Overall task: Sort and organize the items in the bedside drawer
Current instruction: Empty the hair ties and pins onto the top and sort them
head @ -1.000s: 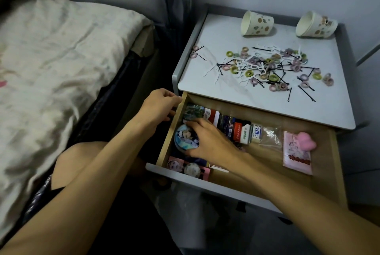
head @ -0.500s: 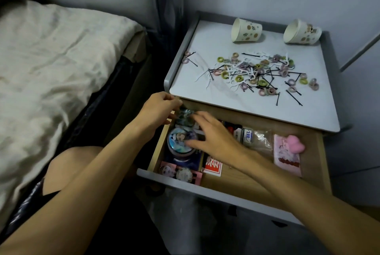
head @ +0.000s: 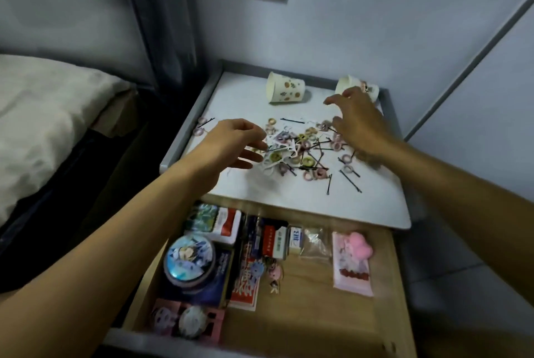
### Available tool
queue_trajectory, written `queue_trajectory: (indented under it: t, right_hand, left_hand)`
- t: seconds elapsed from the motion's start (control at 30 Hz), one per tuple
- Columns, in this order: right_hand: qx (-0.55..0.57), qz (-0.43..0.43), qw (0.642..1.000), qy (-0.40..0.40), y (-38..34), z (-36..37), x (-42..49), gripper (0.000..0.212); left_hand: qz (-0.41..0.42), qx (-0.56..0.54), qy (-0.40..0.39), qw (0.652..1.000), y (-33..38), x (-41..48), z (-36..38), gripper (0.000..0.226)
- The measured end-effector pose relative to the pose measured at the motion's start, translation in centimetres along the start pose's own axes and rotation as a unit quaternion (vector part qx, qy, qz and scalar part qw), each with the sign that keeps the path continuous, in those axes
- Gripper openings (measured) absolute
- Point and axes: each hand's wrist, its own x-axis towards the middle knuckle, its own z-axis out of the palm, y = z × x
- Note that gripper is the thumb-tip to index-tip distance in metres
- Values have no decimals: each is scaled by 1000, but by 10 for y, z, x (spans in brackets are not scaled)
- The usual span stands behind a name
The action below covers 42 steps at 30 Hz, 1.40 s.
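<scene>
Cream-sheeted bed [head: 43, 115] far left, not in play. Left grip [head: 231, 144] hangs over the left edge of the mixed heap of small coloured hair ties, black bobby pins and white plastic picks [head: 303, 152] on the white bench [head: 260, 190]. Fingers loosely spread, apparently holding nothing, but blurred. Behind the heap, two patterned paper cups lie on their sides: left cup [head: 286, 91], right cup [head: 367, 89] half hidden by right grip [head: 358, 126], which is spread wide over the heap's right side, empty. Open light-wood drawer [head: 312, 323] sits below at the front, with a round cartoon-lid tin [head: 187, 261] and boxes packed at its left. My read: the heap needs sorting by type. Stand a cup upright first, pick out one kind at a time, align pins lengthwise to avoid tangles. Unclear: fingertip contact with the heap, box labels; drawer front cut off
</scene>
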Motion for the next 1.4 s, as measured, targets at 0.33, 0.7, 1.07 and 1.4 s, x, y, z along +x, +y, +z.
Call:
queue_trajectory:
  t: [0.33, 0.7, 1.07, 1.4]
  right_hand:
    - [-289, -37, 957, -8, 59, 15, 92, 38]
    - [31, -5, 992, 126, -25, -39, 26, 15]
    - [583, 164, 794, -50, -79, -27, -87, 3]
    - [633, 301, 708, 85, -31, -28, -71, 7]
  left_hand:
    - [-16, -26, -41, 999, -19, 44, -3, 20]
    - [113, 73, 41, 990, -16, 41, 3, 51]
    - [298, 371, 72, 877, 4, 22, 32, 78]
    - [195, 508, 87, 835, 20, 81, -1, 81]
